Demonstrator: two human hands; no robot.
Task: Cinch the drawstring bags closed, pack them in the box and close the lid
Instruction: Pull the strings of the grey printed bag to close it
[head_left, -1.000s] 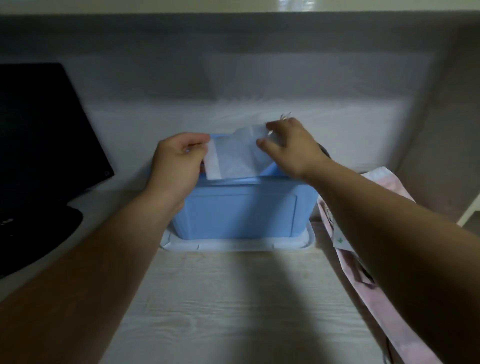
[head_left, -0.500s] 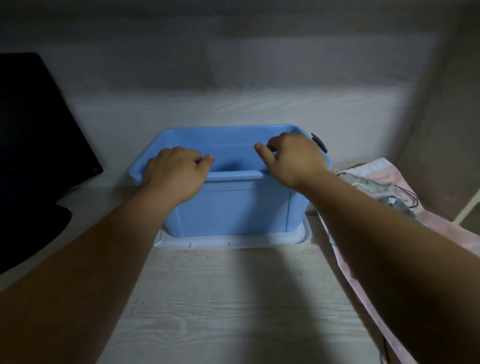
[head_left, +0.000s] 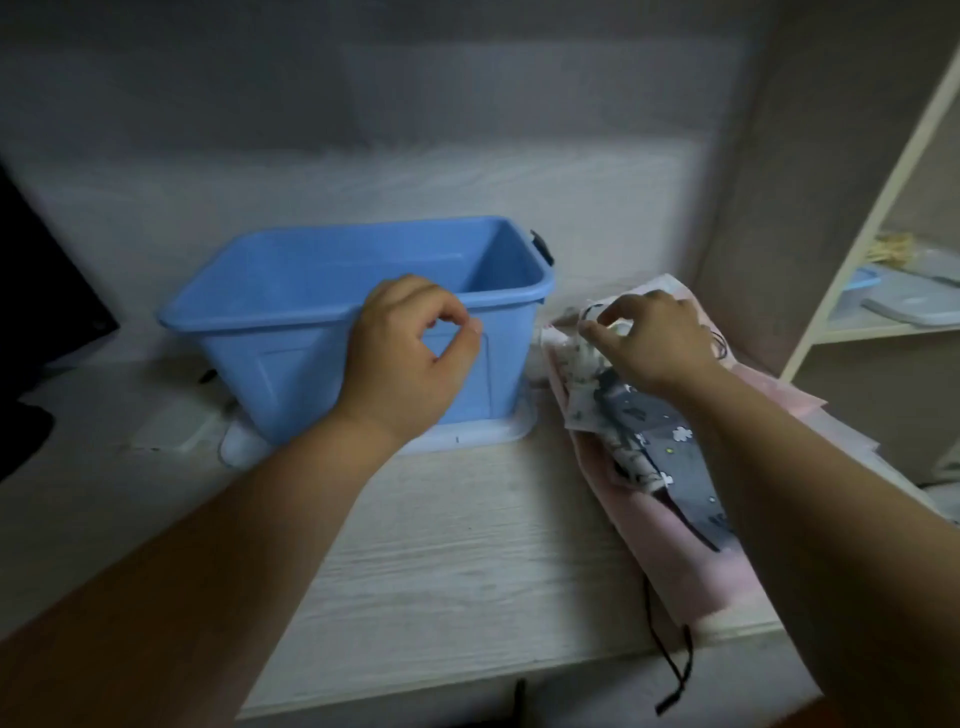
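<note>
A blue plastic box (head_left: 291, 364) stands open on its pale lid (head_left: 467, 434) at the back of the desk. My left hand (head_left: 410, 358) hovers in front of the box's right front wall, fingers curled, holding nothing. My right hand (head_left: 654, 343) rests on the pile of drawstring bags to the right of the box. Its fingers pinch the gathered top of a white and grey patterned bag (head_left: 649, 436). That bag lies on a pink bag (head_left: 675, 540), whose black cord (head_left: 675, 670) trails over the desk's front edge.
A dark monitor (head_left: 36, 291) stands at the far left. A white shelf unit (head_left: 883, 218) with items on it rises at the right, beside a beige side wall. The wooden desk (head_left: 441, 545) ends near my arms.
A white bag held over the box a second ago has gone inside it. Both hands left the box rim; my right hand moved right onto the bag pile and my left drew back.
</note>
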